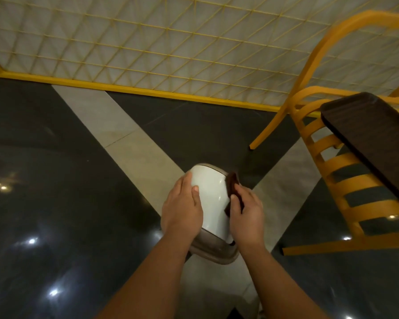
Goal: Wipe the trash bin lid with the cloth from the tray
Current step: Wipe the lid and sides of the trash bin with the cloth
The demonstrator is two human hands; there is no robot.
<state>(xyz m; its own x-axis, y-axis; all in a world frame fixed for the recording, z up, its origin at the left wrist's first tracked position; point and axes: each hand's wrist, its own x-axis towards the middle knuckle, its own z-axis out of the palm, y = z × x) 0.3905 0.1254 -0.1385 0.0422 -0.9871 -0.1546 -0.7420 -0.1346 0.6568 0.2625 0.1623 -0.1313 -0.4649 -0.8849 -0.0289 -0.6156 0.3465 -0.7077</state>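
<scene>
We've got both forearms reaching in from the near edge. Our left hand (182, 209) lies flat, fingers straight, thumb out to the right. Our right hand (247, 216) sits just beside it, fingers curled, apparently pinching something; grip partly hidden.

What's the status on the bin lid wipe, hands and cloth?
Left hand flat on the white lid, steadying it. Right hand grips the dark cloth against the lid's right edge. Tray on the yellow chair, clear of the work.

two hands (182, 207) (247, 211), one lid (211, 199), one cloth (234, 188), one tray (373, 139), one chair (346, 183)
</scene>
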